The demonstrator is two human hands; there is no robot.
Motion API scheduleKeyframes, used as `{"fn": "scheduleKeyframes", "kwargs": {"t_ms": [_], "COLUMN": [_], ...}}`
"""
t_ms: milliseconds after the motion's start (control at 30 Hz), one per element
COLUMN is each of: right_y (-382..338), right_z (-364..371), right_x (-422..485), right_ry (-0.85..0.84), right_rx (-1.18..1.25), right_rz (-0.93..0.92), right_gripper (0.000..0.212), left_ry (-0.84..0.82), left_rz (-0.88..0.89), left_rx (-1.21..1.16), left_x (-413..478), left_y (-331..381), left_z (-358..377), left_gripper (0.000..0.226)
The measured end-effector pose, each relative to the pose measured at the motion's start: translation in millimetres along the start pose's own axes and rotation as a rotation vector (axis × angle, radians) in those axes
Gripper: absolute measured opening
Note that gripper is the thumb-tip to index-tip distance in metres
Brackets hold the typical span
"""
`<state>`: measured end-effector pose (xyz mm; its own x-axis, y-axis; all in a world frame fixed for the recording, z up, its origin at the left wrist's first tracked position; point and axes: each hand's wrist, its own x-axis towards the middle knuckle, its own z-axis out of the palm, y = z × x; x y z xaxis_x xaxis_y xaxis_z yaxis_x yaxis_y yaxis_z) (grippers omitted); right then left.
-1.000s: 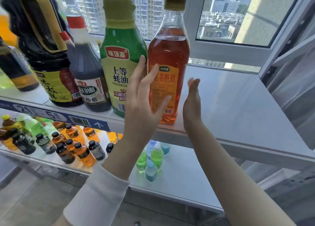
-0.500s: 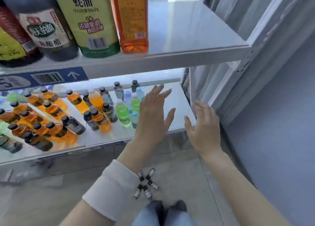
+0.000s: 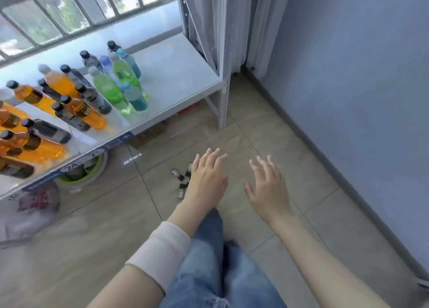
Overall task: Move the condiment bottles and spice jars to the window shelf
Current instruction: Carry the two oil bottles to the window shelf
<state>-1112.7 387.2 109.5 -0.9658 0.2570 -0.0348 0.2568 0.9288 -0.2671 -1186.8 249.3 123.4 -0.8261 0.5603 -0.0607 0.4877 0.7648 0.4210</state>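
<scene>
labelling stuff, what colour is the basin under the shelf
Green; the basin shows best in the head view.

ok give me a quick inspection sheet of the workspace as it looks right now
surface: tiled floor, dark grout lines
job's things: small jars clustered on the floor, partly behind the left hand
clutter: drink bottles on the low shelf; green basin and plastic bag beneath it
grippers: left hand and right hand open, holding nothing
cables: nothing seen
surroundings: blue wall, curtain, barred window
</scene>
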Motion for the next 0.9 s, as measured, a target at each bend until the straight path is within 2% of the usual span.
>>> {"fn": "scheduleKeyframes", "kwargs": {"t_ms": [167, 367, 600, 667, 900], "right_y": [24.9, 26.2, 5.3, 1.3, 9.1], "right_z": [-1.5, -11.3, -9.7, -12.3, -17.1], "right_x": [-94.8, -173.5, -271.4, -299.9, -401.7], "right_ry": [-0.092, 0.047, 0.069, 0.128, 0.291], "right_rx": [-0.025, 0.017, 0.058, 0.072, 0.152], "right_rz": [0.146, 0.424, 0.671, 0.738, 1.026], "right_gripper": [0.055, 0.052, 0.055, 0.054, 0.053], "left_ry": [-0.095, -0.254, -0.401, -0.444, -0.505], "left_rz": [0.096, 0.297, 0.573, 0.639, 0.917], "left_rx": [-0.004, 0.048, 0.001, -0.010, 0.024], "left_x": [-47.3, -81.6, -139.0, -159.0, -228.3], "left_y": [40.4, 81.5, 122.6, 137.8, 213.8], "left_z": [21.7, 38.8, 67.5, 74.8, 99.0], "left_gripper": [0.055, 0.057, 0.058, 0.057, 0.056]}}
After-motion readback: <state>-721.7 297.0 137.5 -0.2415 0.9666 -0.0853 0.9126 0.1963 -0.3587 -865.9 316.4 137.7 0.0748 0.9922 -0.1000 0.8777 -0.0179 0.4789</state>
